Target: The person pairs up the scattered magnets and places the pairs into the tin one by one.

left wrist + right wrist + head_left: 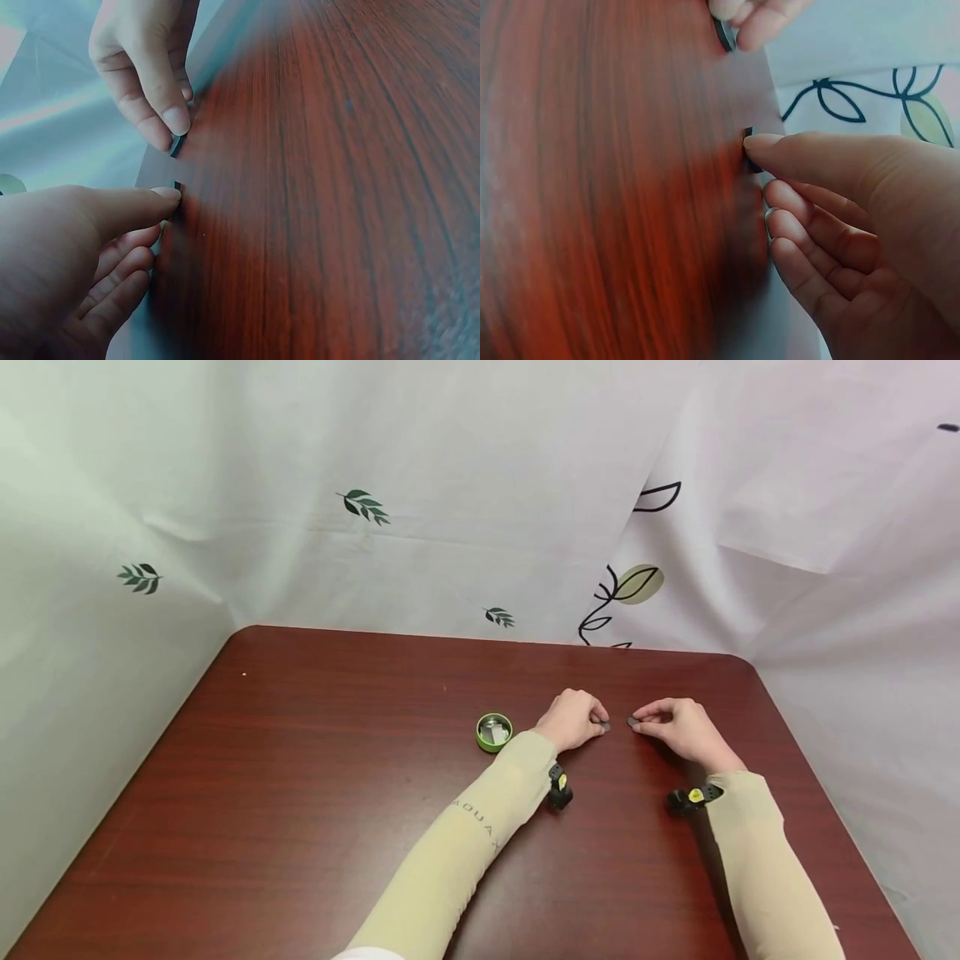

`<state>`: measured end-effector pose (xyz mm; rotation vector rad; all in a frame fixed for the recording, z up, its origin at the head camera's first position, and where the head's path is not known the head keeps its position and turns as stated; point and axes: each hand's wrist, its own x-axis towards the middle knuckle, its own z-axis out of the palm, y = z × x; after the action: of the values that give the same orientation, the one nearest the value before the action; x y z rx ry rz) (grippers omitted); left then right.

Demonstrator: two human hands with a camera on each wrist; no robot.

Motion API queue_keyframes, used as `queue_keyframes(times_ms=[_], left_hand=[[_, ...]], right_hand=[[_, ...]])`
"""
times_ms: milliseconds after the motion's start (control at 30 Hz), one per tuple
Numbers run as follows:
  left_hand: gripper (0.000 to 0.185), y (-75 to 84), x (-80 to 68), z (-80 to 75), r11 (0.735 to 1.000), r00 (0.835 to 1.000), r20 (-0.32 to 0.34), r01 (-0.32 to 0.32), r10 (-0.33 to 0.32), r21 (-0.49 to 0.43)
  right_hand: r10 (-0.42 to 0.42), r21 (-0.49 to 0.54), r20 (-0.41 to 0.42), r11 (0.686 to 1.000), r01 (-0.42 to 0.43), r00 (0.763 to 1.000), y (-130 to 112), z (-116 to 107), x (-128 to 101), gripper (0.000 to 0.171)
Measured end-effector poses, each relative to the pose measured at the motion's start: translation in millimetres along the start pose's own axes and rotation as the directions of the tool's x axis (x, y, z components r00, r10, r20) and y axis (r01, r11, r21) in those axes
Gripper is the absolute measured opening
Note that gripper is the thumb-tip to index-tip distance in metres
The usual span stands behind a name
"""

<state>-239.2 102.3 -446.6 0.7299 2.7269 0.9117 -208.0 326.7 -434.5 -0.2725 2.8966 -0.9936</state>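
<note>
My left hand (597,723) pinches a small dark disc (605,726) just above the dark red wooden table (315,793), right of centre. My right hand (639,720) pinches a second dark disc (632,722) a short gap to the right, so the two discs face each other without touching. In the left wrist view the left hand's disc (178,186) shows edge-on at the fingertip, with the right hand's disc (178,144) above it. In the right wrist view the right hand's disc (748,150) sits under the forefinger, and the other disc (724,34) is at the top.
A small round green tin (493,732) with a silvery inside stands open on the table just left of my left wrist. White cloth printed with leaves (450,510) hangs around the table's far and side edges.
</note>
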Motion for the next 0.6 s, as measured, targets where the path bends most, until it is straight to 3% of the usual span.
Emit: queue_keyframes(times_ms=[600], left_hand=[[0.014, -1.2, 1.3, -0.7, 1.0, 1.0, 0.002, -0.022, 0.022, 0.02]], right_hand=[[-0.046, 0.005, 0.029, 0.999, 0.046, 0.998, -11.7, 8.3, 6.2, 0.014]])
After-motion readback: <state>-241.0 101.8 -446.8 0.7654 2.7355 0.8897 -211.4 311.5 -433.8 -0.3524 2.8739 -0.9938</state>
